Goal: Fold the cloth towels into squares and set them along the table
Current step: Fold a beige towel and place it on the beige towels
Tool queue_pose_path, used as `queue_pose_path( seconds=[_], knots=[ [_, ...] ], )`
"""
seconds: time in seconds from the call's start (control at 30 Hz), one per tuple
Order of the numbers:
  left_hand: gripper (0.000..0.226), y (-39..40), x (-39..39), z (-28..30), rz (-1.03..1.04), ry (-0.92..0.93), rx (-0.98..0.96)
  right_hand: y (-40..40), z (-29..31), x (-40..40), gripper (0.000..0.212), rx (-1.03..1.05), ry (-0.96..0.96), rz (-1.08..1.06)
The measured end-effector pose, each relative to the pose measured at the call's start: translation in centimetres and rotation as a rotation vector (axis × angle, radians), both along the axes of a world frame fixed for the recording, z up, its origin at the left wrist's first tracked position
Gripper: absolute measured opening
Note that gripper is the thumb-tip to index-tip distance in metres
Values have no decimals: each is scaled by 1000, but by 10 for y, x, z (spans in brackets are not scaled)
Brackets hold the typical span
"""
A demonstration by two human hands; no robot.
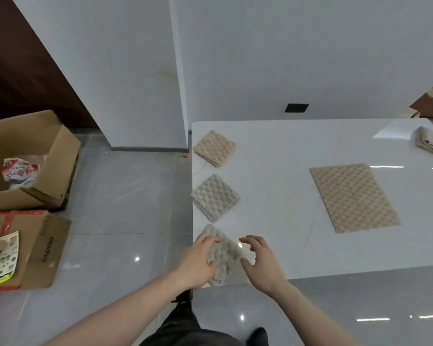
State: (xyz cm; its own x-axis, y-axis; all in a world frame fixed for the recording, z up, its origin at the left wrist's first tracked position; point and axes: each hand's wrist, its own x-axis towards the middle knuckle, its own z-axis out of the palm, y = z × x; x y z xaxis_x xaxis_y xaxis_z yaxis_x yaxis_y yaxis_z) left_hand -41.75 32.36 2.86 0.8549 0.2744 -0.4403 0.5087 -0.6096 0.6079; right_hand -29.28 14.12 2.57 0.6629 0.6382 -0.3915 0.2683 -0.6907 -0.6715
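Head view: left hand (198, 262) grips the near folded towel (224, 255); right hand (263, 262), fingers spread, hovers just right.

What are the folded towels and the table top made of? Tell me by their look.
Folded towels: soft woven cloth, likely cotton or microfibre, matt, with a raised waffle-like bumpy weave and scalloped edges. Table top: hard glossy white slab, perhaps marble or sintered stone; it mirrors the lights and shows faint veins.
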Motion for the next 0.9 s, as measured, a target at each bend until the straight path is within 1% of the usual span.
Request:
queue_pose_path(
  seconds=[0.1, 0.27, 0.4, 0.5, 0.6, 0.77, 0.9],
  knots=[
    [58, -30, 17, 13, 47, -70, 19, -32, 19, 18, 48, 94, 10, -23],
    [55, -90, 33, 32, 157, -155, 27, -86, 44, 51, 48, 142, -9, 58],
    [53, -125, 39, 47, 157, -156, 41, -113, 49, 74, 48, 136, 1, 61],
    [51, -133, 47, 54, 159, -180, 70, -120, 54, 90, 48, 153, -14, 72],
    [48, -128, 60, 54, 131, -154, 86, -126, 60, 103, 49, 152, -11, 21],
    [47, -131, 107, 53, 60, -119, 108, -154, 69, 131, 50, 143, -45, -17],
    [48, -152, 143, 56, 45, -146, 75, -176, 73, 156, 49, 145, -54, -65]
  ],
)
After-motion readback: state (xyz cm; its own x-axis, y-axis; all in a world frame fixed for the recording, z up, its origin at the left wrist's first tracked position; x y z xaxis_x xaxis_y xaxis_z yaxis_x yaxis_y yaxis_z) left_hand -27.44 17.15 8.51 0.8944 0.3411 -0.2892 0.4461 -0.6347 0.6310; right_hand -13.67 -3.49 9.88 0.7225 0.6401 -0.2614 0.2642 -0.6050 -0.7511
